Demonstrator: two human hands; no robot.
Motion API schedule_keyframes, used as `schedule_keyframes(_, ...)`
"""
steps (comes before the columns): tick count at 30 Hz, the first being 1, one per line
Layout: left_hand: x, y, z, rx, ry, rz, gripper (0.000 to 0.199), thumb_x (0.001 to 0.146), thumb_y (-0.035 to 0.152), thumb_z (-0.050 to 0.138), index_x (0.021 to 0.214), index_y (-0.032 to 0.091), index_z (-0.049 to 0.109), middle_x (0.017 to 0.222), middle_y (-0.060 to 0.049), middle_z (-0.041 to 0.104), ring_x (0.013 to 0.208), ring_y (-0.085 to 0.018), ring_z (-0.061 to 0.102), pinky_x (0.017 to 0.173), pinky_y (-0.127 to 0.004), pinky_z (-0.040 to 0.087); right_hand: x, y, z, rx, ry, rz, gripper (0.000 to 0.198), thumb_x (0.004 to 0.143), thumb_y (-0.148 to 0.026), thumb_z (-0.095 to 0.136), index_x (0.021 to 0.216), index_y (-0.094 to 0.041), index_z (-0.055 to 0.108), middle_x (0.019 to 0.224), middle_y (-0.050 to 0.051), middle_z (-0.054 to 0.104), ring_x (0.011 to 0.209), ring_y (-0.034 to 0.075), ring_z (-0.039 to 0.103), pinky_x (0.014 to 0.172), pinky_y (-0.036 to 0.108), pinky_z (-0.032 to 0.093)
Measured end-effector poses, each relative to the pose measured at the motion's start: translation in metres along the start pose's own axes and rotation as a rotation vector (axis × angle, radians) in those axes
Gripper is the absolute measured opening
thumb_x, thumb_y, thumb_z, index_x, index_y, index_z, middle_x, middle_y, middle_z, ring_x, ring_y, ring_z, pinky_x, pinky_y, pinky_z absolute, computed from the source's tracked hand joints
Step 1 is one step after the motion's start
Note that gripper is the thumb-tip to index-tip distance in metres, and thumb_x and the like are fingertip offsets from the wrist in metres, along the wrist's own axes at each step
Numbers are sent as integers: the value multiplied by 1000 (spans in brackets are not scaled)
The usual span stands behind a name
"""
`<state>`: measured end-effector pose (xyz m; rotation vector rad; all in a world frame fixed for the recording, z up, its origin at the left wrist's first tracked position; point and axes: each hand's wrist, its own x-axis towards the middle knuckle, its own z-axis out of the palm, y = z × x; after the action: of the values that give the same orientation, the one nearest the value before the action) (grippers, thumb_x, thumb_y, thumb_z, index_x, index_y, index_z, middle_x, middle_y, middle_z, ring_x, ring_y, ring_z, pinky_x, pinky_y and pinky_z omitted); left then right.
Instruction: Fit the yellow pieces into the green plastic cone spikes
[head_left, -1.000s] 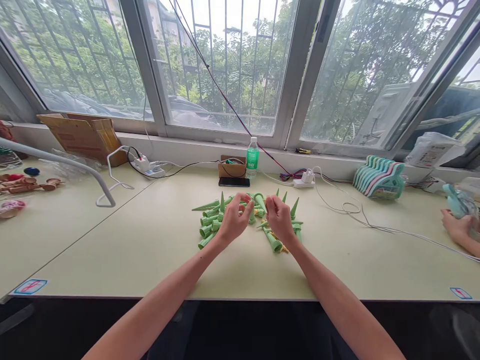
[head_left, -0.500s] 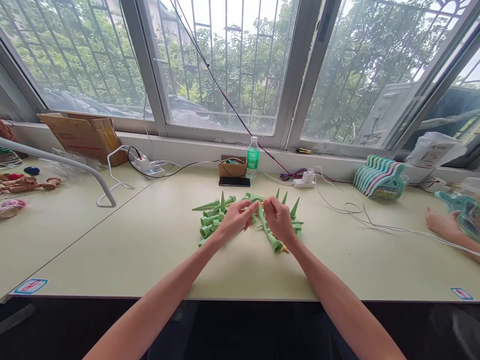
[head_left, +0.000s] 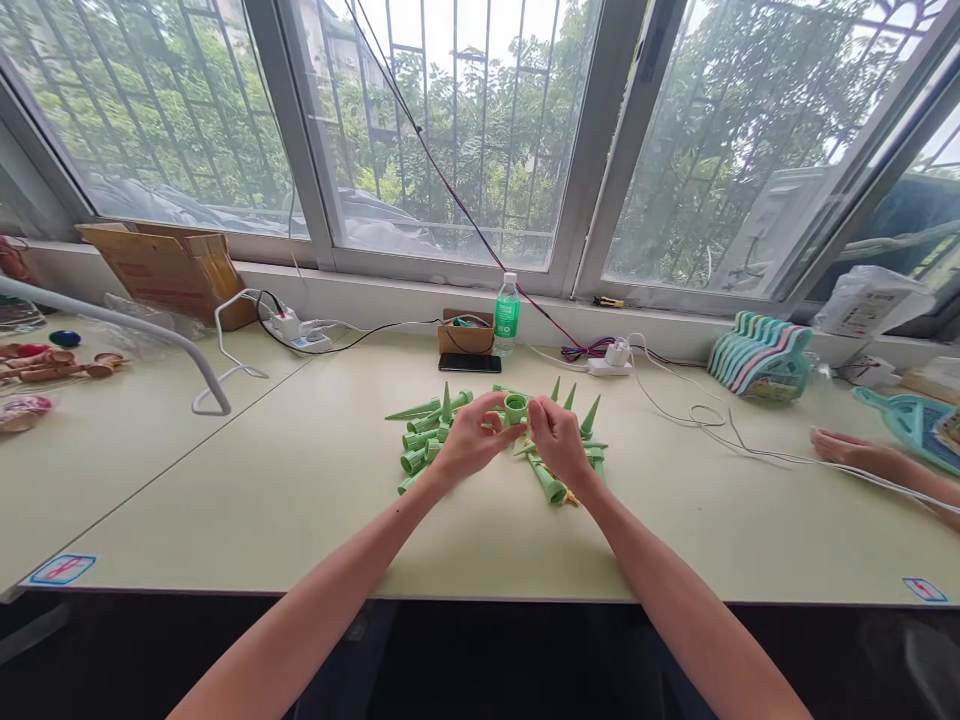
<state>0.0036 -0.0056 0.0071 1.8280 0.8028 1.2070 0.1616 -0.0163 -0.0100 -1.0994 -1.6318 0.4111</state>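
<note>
My left hand [head_left: 474, 438] grips a green plastic watering spike [head_left: 515, 403] between thumb and fingers, its round threaded mouth facing me. Close against the spike's right side, my right hand [head_left: 553, 437] is closed in a pinch; whatever is in those fingertips is too small and hidden to make out. On the table left of my left hand lies a group of green hollow spikes [head_left: 413, 460], some with pointed tips. More green pieces lie around my right hand, among them a long spike [head_left: 553, 490] with its open end towards me and upright pointed tips [head_left: 591, 416].
Behind the pieces are a black phone [head_left: 469, 364], a small cardboard box [head_left: 457, 338] and a green-labelled bottle [head_left: 507, 312]. White cables [head_left: 780, 459] cross the table at right, where another person's hand [head_left: 847, 446] rests near a teal plastic scoop [head_left: 911, 415]. A grey metal bar [head_left: 172, 345] is at left.
The spike between my hands has turned so its open mouth now faces me. At right, the other person's hand has moved left, away from the teal scoop.
</note>
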Motion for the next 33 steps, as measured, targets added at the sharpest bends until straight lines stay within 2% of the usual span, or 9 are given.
schedule_keyframes(7,1,0,-1,56,30,73,29,77,41,70,96,18,71,94,-4,55,59,-6,48,53,-20,49,1,-1,1,19,8,-1,46,97,-52,36,63,-21,38,55,-3,41,51,11,34,52,25,29)
schedule_keyframes(12,0,0,-1,105,61,108,20,81,32,65,95,20,73,93,-4,56,60,-6,47,51,-18,47,1,0,2,40,1,-5,45,97,-50,38,63,-21,37,54,-4,40,50,10,34,51,25,28)
schedule_keyframes(14,1,-2,-1,132,72,128,19,82,25,62,97,21,72,97,-4,56,60,-6,48,50,-18,46,0,2,3,50,0,5,44,96,-51,39,64,-21,38,54,-4,41,50,10,35,51,25,29)
schedule_keyframes(18,1,-7,1,179,91,145,29,81,15,54,106,22,67,107,-6,55,66,-7,55,49,-17,44,-1,2,5,84,-22,5,41,96,-51,42,68,-21,45,55,-4,42,51,11,38,51,24,32)
schedule_keyframes(22,1,-6,2,156,169,97,26,83,19,54,109,21,60,113,-7,54,63,-6,55,48,-17,44,-2,-2,5,116,-28,-4,39,96,-50,42,71,-20,47,56,-4,45,50,11,40,51,24,33)
schedule_keyframes(25,1,0,1,65,243,2,18,88,30,53,103,19,54,98,-4,59,51,-4,51,44,-17,41,-1,-3,4,125,-12,-7,38,96,-49,42,73,-20,49,56,-4,46,49,10,41,50,23,34)
schedule_keyframes(28,1,5,0,-39,251,-100,24,89,42,53,84,19,49,58,5,49,40,-5,43,40,-16,34,-1,-2,4,126,-5,-31,36,96,-47,43,75,-19,51,58,-4,46,50,10,41,51,22,35)
schedule_keyframes(30,2,7,-1,-56,169,-154,37,89,48,52,69,18,44,45,6,42,37,-6,41,40,-17,31,-1,-1,4,115,-12,-54,35,96,-46,43,76,-19,52,59,-4,46,51,10,41,52,22,35)
schedule_keyframes(33,2,7,-2,-102,62,-211,44,87,52,54,62,18,40,40,5,43,37,-8,43,41,-19,31,-1,0,3,102,-25,-66,34,97,-45,43,77,-19,53,59,-4,46,51,10,41,52,22,35)
